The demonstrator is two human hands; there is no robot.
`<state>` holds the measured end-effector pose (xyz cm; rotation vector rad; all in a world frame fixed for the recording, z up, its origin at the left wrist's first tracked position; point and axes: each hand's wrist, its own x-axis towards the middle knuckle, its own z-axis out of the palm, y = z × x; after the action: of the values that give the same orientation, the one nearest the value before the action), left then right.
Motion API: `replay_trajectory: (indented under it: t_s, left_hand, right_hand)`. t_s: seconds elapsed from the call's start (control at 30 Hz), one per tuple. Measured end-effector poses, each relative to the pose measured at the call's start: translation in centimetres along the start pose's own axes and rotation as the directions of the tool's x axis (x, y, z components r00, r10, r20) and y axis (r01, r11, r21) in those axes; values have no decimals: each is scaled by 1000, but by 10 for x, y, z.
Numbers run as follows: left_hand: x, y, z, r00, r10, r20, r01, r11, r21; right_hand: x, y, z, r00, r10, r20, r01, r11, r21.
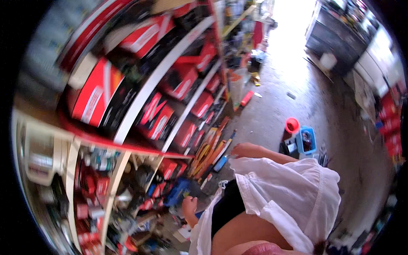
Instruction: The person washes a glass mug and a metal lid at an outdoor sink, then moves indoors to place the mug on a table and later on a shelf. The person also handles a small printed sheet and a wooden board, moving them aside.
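Head view, blurred. Left hand (189, 209) low beside shelf unit (140, 89), fingers curled loosely, grip empty, nothing clamped; nearest thing blue box (177, 191) on bottom shelf, just beside hand, not touching. Right hand (243, 150) at hip over white shirt (293, 187), grip state cannot tell; long orange packs (210, 151) leaning at shelf foot near it, apart. Shelves packed with red-and-black boxes (95, 95). On floor (276, 106): blue crate (307, 140) holding dark items, red bucket (292, 125) beside it.
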<state>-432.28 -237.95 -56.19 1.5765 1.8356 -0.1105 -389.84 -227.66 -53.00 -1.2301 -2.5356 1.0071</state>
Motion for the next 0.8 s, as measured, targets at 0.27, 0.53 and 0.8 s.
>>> replay_trajectory:
  t_s: [0.27, 0.53, 0.8]
  left_hand:
    - [112, 277, -25, 947, 314, 65, -318, 897, 306]
    - [166, 641, 67, 523, 752, 402, -765, 622, -168]
    - [137, 905, -1, 108, 972, 210, -961, 156, -227]
  right_hand:
    - [-117, 95, -102, 929, 251, -272, -164, 938, 306]
    - [-345, 227, -264, 376, 685, -624, -738, 628, 245]
    - [-537, 229, -391, -70, 496, -866, -703, 591, 395]
